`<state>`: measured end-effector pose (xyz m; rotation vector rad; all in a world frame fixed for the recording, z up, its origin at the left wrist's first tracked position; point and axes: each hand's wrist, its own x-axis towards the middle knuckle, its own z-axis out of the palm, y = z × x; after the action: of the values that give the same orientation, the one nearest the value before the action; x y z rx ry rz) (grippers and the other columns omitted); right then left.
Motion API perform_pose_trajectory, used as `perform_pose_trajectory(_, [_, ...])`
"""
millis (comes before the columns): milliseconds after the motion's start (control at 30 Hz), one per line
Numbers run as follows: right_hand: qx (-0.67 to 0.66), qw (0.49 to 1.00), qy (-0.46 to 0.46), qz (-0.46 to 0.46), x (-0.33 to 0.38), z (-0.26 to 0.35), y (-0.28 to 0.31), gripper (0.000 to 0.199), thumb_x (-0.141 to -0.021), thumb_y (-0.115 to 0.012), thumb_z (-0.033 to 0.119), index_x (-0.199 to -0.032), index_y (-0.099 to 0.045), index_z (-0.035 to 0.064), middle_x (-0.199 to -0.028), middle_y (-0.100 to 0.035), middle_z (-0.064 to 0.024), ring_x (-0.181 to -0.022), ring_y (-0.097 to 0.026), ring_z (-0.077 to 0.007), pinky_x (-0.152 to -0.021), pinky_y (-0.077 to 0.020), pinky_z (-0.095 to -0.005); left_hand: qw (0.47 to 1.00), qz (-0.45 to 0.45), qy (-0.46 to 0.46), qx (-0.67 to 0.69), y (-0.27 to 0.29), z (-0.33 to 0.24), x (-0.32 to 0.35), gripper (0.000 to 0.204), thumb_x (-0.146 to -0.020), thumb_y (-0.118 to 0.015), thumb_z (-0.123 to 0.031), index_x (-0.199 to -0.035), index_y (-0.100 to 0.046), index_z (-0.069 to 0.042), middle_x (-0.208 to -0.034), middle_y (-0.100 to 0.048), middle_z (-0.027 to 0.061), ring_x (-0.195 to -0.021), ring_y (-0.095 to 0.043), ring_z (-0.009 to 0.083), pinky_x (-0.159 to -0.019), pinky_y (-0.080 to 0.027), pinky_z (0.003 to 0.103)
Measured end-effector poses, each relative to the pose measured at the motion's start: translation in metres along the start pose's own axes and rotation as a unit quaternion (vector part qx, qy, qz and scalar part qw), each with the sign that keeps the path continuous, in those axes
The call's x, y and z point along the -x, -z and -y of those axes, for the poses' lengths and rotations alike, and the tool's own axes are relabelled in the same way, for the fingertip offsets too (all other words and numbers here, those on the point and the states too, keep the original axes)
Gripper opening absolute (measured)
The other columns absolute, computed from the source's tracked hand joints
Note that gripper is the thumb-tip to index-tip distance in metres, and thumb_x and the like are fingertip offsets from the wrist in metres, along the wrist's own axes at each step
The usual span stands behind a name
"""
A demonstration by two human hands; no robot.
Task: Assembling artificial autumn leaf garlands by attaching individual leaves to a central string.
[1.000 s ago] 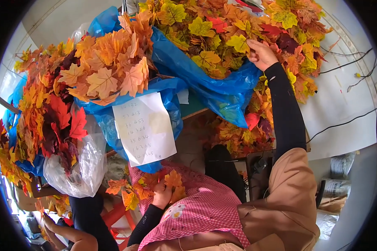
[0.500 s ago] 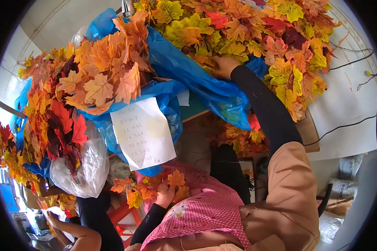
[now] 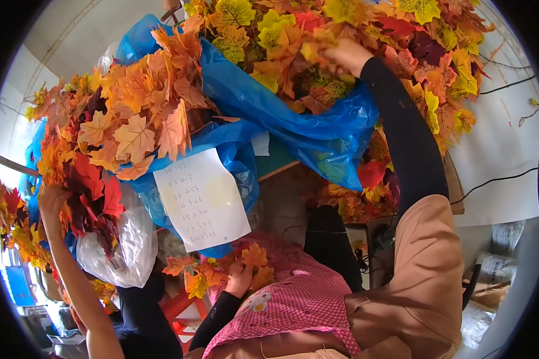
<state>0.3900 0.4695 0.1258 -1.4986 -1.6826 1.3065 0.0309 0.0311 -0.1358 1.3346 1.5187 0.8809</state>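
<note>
Artificial maple leaves in orange, red and yellow lie all around. Low in front of my pink checked apron (image 3: 299, 287), my left hand (image 3: 239, 277) is closed on a small bunch of orange and yellow maple leaves (image 3: 212, 274). My right hand (image 3: 348, 55) is up at the big pile of mixed leaves (image 3: 275, 30), its fingers closed on a yellow-orange maple leaf (image 3: 311, 52), a little blurred. Just under that pile a blue plastic bag (image 3: 293, 131) hangs over the table edge. Part of my right fingertips is hidden among the leaves.
A handwritten white sheet (image 3: 203, 200) hangs against the blue plastic, below a heap of orange leaves (image 3: 135, 134). At the left, a co-worker's hand (image 3: 53, 203) touches dark red and orange leaves near a clear plastic bag (image 3: 123, 245). A black cable (image 3: 491, 182) runs at the right.
My right hand has risen from the pile's lower edge, up and to the right, with a leaf in its fingers. My left hand keeps its bunch. The co-worker's hand has risen to the leaves.
</note>
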Motion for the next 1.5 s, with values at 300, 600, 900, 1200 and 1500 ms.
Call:
perform_pose_trajectory(300, [0.587,0.790,0.177,-0.002,-0.020,-0.068,-0.088,0.032,-0.089,-0.048,0.023,-0.110,-0.061,0.0024,-0.093,-0.066,-0.0237,-0.079,-0.065,-0.0359,-0.067,-0.0517,-0.0454,0.999,0.024,0.025,-0.013,0.003,-0.021,-0.004,0.021,-0.095,-0.053,-0.018,-0.101,-0.064,-0.001,-0.096,-0.069,0.0133,-0.089,-0.066,0.0246,-0.077,-0.050,0.033])
perform_pose_trajectory(600, [0.213,0.970,0.104,0.049,0.006,-0.020,-0.033,0.024,-0.080,-0.066,0.024,-0.082,-0.067,0.0001,-0.066,-0.064,-0.0151,-0.056,-0.062,-0.0259,-0.048,-0.0444,-0.0388,1.000,-0.001,-0.014,-0.025,0.002,-0.004,-0.003,0.022,-0.095,-0.052,-0.018,-0.098,-0.065,-0.001,-0.092,-0.069,0.0139,-0.088,-0.066,0.0246,-0.075,-0.050,0.034])
perform_pose_trajectory(900, [-0.238,0.920,0.003,0.310,0.001,-0.018,0.045,0.029,-0.094,-0.055,0.026,-0.109,-0.060,0.0012,-0.100,-0.065,-0.0085,-0.075,-0.064,-0.0142,-0.063,-0.0531,-0.0291,0.999,0.006,0.013,0.035,0.000,-0.004,-0.003,0.020,-0.095,-0.053,-0.016,-0.100,-0.065,0.000,-0.094,-0.069,0.0116,-0.087,-0.065,0.0198,-0.076,-0.050,0.031])
perform_pose_trajectory(1200, [0.274,0.941,0.001,-0.196,0.076,0.013,-0.003,0.083,-0.081,-0.071,0.042,-0.141,-0.034,-0.0025,-0.137,-0.045,-0.0219,-0.087,-0.067,-0.0266,-0.070,-0.0578,-0.0343,0.999,0.009,0.024,0.046,0.008,-0.014,0.004,0.018,-0.095,-0.054,-0.013,-0.101,-0.065,0.000,-0.097,-0.069,0.0070,-0.089,-0.063,0.0145,-0.077,-0.049,0.027])
perform_pose_trajectory(1500, [0.334,0.808,0.232,-0.427,0.070,0.034,-0.030,0.036,-0.085,-0.067,0.037,-0.097,-0.062,0.0033,-0.088,-0.065,-0.0121,-0.084,-0.062,-0.0266,-0.074,-0.0479,-0.0393,0.998,0.003,-0.012,0.064,0.007,-0.001,0.005,0.018,-0.094,-0.055,-0.014,-0.103,-0.064,-0.001,-0.095,-0.070,0.0103,-0.088,-0.066,0.0171,-0.075,-0.050,0.029])
